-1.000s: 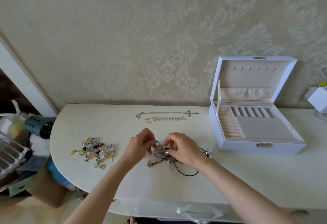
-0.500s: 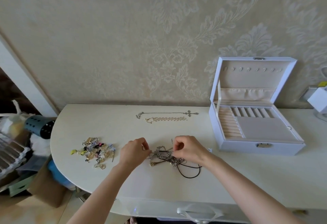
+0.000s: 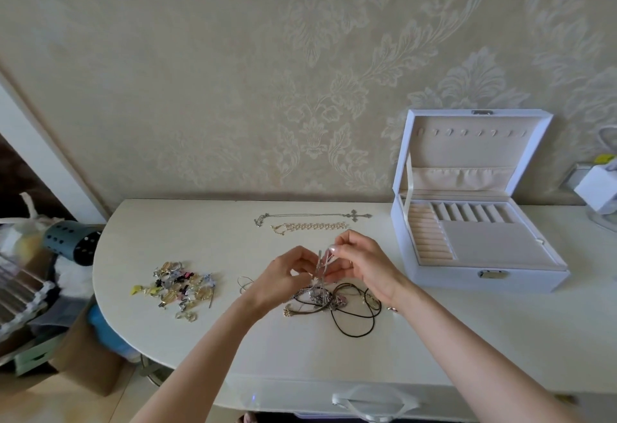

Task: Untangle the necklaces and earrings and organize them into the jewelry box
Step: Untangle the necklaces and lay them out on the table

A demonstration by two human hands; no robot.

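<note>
In the head view, both hands were seen higher than half a second earlier, when they had been held low against the tangle of necklaces (image 3: 320, 297) on the worktop (image 3: 200, 339). A thin silver strand (image 3: 321, 260) had been drawn up out of that tangle. It was pinched near its top by the right hand (image 3: 364, 262) and lower down by the curled fingertips of the left hand (image 3: 287, 275). From this it was judged that one chain was being teased out, though its lower end was still caught in the heap.

The strand's long axis was nearly upright, running from the heap to the right fingertips. The tangle itself, with a black cord (image 3: 357, 317) looped out toward the near edge, lay just below the hands. A cross necklace (image 3: 314, 215) and a pale beaded chain (image 3: 310, 226) were laid straight behind it, left to right, with the cross toward the open jewelry box (image 3: 450, 280). The earring pile (image 3: 178, 284) lay well apart on the left, untouched.
</note>
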